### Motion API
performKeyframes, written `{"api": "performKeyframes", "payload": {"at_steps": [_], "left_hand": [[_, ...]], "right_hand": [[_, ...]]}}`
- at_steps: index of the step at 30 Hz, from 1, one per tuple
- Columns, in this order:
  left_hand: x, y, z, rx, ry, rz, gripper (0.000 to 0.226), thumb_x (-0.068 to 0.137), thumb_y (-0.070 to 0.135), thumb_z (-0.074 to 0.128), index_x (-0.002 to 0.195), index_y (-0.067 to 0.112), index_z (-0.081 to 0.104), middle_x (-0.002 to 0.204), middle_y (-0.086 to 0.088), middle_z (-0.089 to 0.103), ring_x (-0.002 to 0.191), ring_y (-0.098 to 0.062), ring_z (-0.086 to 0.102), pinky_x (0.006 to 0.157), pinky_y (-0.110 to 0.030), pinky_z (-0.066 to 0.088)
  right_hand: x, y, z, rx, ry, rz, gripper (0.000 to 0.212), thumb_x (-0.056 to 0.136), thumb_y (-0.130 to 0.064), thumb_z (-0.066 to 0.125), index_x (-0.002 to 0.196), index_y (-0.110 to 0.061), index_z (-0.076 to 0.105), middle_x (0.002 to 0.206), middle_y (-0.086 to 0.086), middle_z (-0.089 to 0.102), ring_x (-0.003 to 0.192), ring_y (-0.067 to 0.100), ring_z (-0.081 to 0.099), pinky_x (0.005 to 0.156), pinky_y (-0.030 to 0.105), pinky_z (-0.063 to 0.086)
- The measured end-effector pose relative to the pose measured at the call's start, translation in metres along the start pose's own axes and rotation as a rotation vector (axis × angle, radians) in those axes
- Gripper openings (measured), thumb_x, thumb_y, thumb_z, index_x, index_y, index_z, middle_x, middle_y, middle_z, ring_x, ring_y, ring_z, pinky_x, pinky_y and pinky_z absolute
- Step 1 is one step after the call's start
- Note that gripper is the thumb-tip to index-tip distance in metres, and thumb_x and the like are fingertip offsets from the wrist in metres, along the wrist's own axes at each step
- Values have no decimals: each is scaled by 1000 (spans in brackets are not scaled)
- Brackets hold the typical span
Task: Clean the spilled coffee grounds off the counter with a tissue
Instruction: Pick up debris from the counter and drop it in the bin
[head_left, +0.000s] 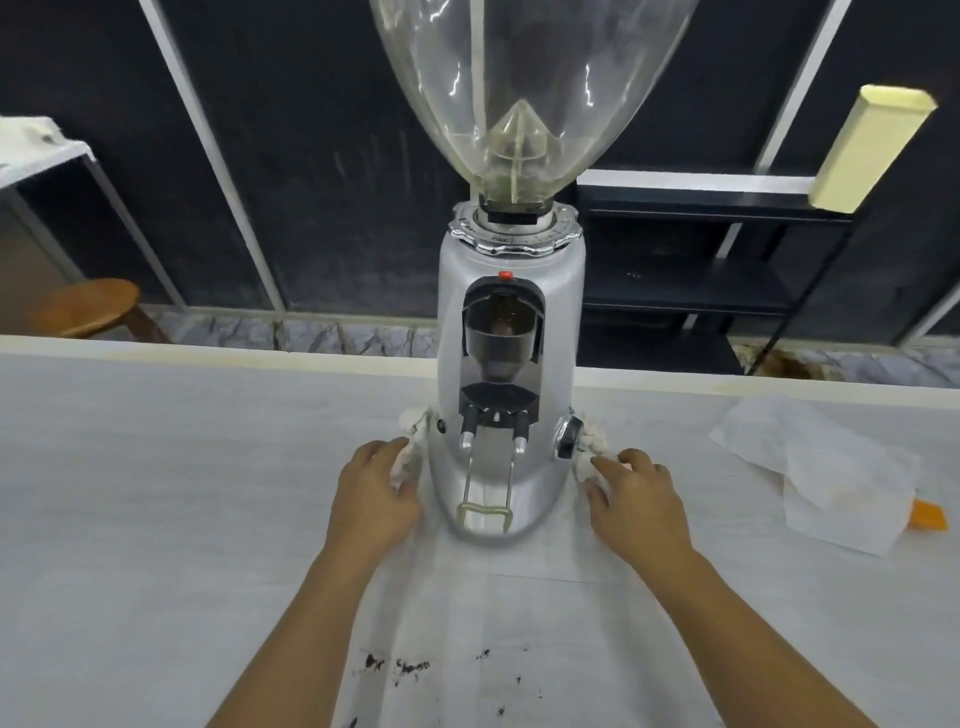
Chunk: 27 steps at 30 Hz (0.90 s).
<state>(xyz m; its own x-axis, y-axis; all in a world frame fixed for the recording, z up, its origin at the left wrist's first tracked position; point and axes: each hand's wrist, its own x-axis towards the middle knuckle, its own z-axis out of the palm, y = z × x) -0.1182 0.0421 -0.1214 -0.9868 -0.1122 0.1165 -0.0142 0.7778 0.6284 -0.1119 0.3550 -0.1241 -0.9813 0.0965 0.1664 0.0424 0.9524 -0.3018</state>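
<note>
Dark coffee grounds lie scattered on the white counter near its front edge, between my forearms. A silver coffee grinder stands mid-counter. A twisted white tissue shows on both sides of the grinder's base and passes behind it. My left hand rests at the base's left side, with thumb and forefinger around the tissue's left end. On the right side, my right hand pinches the other tissue end in the same way.
A loose white tissue sheet and a tissue pack lie at the right of the counter, with an orange item behind the pack. Beyond the counter's far edge are a wooden stool and a black shelf.
</note>
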Motion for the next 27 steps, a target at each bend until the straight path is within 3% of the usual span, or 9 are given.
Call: {"api": "performKeyframes", "payload": {"at_steps": [3,5,8,12,14,18,21,27], "left_hand": [[6,-8,11,25,21,-15,28,84,16,63,111,18,70,106,0,65,97,-23,62,75,-27,44],[8,-16,17,46,33,-15,24,83,10,67,106,16,74,105,-4,68,95,-28,63,76,-32,50],[11,-28,21,65,49,-13,21,79,0,68,92,14,78,89,-5,69,85,-28,64,71,-36,54],[4,-26,16,93,66,-34,18,82,3,69,90,15,79,84,-5,69,79,-25,64,65,-28,46],[-2,-27,12,94,40,-50,19,82,2,68,90,15,79,82,-6,68,77,-27,64,63,-28,47],[-29,-27,-1,117,-4,-107,22,80,1,68,93,16,79,92,-9,73,83,-28,68,71,-29,54],[-66,-25,-18,91,-3,-167,17,82,8,72,96,14,79,98,-5,75,89,-24,68,78,-30,55],[-148,-14,-70,-73,164,-174,11,87,12,71,97,16,75,97,3,69,83,-15,63,69,-16,44]], "right_hand": [[5,3,9,-18,13,-6,15,81,-31,72,79,-17,74,89,5,63,76,32,55,56,36,52],[8,6,12,1,2,7,27,80,-34,74,61,-15,68,76,2,59,68,29,53,54,35,51],[11,10,15,41,11,28,34,75,-28,76,50,-12,59,67,1,54,60,26,52,47,32,48],[0,11,12,70,53,-11,12,69,-7,71,66,-9,59,62,3,51,53,26,47,43,28,41],[-12,13,11,71,64,-43,17,67,2,67,81,-7,67,64,6,56,54,28,51,42,31,46],[-49,14,11,60,34,-149,23,63,14,70,75,-5,77,71,9,67,56,32,61,44,34,52],[-81,11,3,94,-26,-208,22,67,14,71,79,-4,78,75,10,69,61,32,64,50,36,54],[-134,-14,-30,270,33,-295,18,77,5,73,91,-6,78,88,8,72,77,25,69,69,30,56]]}}
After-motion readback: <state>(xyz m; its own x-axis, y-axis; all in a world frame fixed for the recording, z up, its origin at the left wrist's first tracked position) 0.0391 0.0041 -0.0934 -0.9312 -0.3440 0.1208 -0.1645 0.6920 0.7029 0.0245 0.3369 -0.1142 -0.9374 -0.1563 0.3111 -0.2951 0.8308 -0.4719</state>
